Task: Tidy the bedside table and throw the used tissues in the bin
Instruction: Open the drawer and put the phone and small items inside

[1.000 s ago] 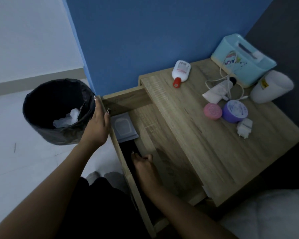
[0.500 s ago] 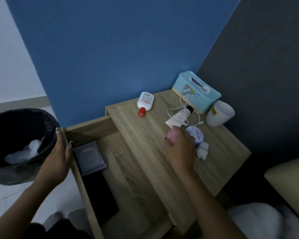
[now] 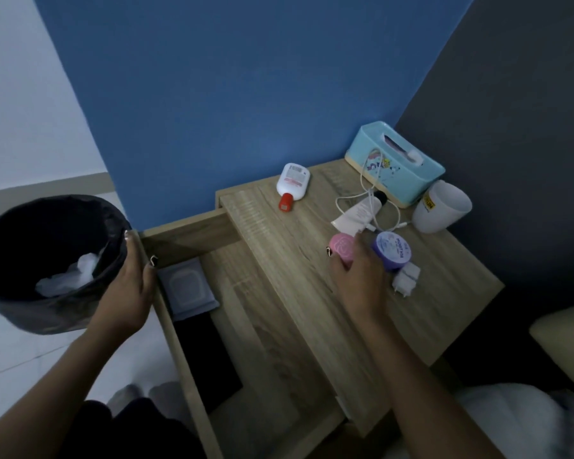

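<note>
As left hand [image 3: 126, 289] grips the bin [image 3: 17, 306], right hand [image 3: 358, 279] clasps the pink jar [image 3: 341, 247].

Lighting is dim, bluish and low-contrast. The table [image 3: 299, 276] casts a soft shadow into the drawer [image 3: 259, 329]. Frame edges bend; lower corners blur.

Blue wall [image 3: 229, 94] meets dark grey wall [image 3: 517, 104]; beige cushion [image 3: 565, 339] and white bedding [image 3: 514, 422] lower right
</note>
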`<action>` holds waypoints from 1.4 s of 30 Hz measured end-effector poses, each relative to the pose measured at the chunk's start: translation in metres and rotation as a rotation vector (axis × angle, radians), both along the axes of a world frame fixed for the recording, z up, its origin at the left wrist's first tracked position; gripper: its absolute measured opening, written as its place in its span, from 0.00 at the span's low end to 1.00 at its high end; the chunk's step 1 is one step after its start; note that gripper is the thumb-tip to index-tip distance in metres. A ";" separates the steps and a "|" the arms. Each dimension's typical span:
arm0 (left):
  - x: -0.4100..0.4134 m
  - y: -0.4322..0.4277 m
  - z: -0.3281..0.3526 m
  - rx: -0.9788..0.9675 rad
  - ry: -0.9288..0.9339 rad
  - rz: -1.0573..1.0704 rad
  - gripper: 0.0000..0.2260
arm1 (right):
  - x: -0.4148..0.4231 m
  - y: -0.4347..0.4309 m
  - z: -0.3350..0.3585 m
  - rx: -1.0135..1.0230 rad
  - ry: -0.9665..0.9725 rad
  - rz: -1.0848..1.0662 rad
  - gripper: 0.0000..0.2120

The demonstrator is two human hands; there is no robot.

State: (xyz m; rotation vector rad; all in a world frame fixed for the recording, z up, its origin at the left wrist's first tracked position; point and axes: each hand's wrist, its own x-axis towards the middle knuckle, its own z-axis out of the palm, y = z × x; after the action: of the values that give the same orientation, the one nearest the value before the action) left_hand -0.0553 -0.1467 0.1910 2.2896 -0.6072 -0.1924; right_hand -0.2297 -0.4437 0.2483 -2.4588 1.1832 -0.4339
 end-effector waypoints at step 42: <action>0.005 0.003 -0.010 -0.052 -0.001 0.031 0.27 | 0.161 0.131 -0.185 0.171 0.090 0.389 0.23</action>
State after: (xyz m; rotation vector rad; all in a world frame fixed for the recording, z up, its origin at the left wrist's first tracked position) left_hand -0.0505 -0.1438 0.1808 2.2480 -0.5708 -0.1585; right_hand -0.0689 -0.3127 0.0636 -2.4960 0.7105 -0.1070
